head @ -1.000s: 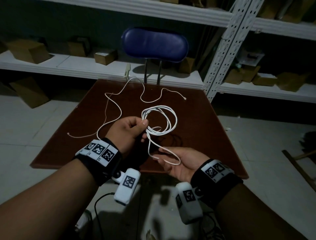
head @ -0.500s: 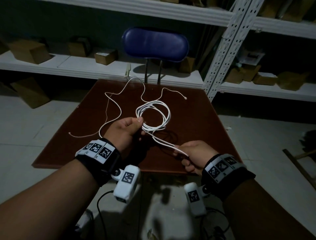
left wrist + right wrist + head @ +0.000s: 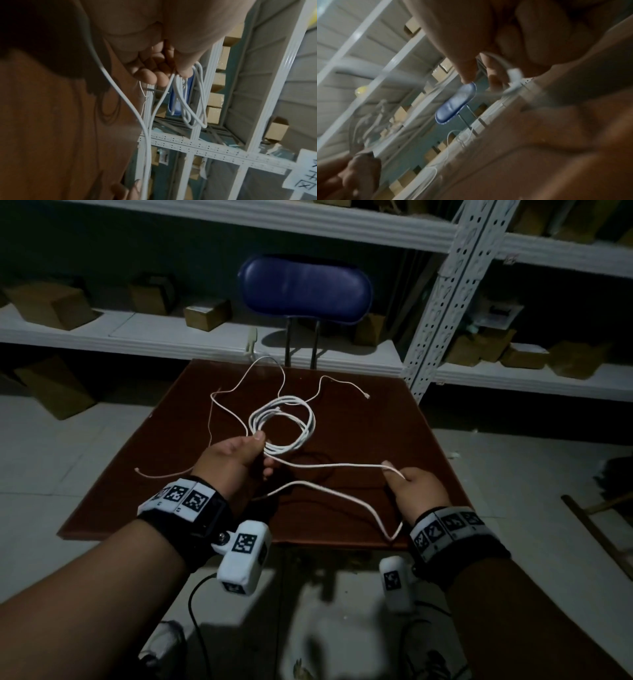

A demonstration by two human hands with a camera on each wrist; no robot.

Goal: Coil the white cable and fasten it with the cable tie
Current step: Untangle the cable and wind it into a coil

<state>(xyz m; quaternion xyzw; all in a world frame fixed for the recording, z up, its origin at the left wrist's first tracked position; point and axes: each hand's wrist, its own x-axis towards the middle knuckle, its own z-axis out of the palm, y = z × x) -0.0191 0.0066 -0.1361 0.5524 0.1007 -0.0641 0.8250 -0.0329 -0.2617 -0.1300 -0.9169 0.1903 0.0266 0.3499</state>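
My left hand (image 3: 239, 455) pinches several loops of the white cable (image 3: 284, 422) above the dark brown table (image 3: 376, 419). In the left wrist view the loops (image 3: 188, 108) hang from my thumb and fingers (image 3: 150, 75). From the coil one strand runs right to my right hand (image 3: 411, 484), which pinches it between thumb and forefinger. A slack length of the cable (image 3: 342, 498) droops back toward the table's near edge. In the right wrist view the pinched cable (image 3: 513, 75) is blurred. A thinner white tie wire (image 3: 219, 405) lies loose on the far left of the table.
A blue padded chair (image 3: 305, 289) stands behind the table. White metal shelving (image 3: 442, 296) with cardboard boxes (image 3: 205, 313) runs along the back. A wooden object (image 3: 596, 529) lies on the grey floor at right.
My right hand has moved right and away from the left, drawing a long strand of cable out taut. The coil in my left hand has lifted slightly farther over the table.
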